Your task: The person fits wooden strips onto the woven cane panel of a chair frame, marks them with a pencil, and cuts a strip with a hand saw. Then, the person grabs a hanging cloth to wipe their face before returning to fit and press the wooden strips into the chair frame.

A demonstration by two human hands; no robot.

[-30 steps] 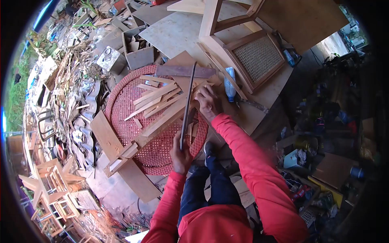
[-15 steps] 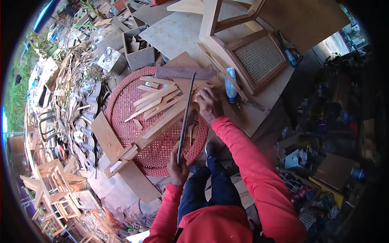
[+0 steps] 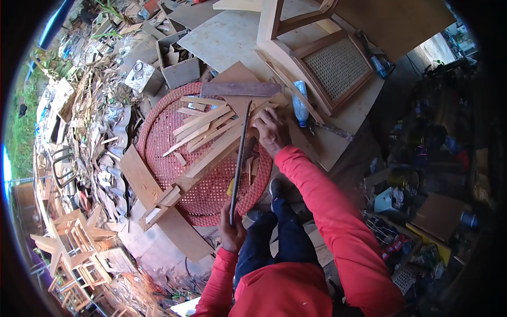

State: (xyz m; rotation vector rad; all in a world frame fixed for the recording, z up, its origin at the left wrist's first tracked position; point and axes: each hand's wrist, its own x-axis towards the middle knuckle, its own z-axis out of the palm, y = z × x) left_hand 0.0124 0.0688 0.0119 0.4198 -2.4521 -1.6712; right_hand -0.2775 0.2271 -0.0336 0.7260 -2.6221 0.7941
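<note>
At lower centre the left hand (image 3: 231,232) is wrapped round a long dark tool (image 3: 241,158), while mid-frame the right hand (image 3: 272,132) curls over the slanting board's (image 3: 210,160) upper end, apparently to steady it.

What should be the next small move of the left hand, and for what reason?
Probably a short, gentle push of the left hand, sending the long dark tool away from the body. The tool crosses the wooden strip, and most of its length lies on the near side, so there seems room forward. The right hand is at the strip's far end.
</note>
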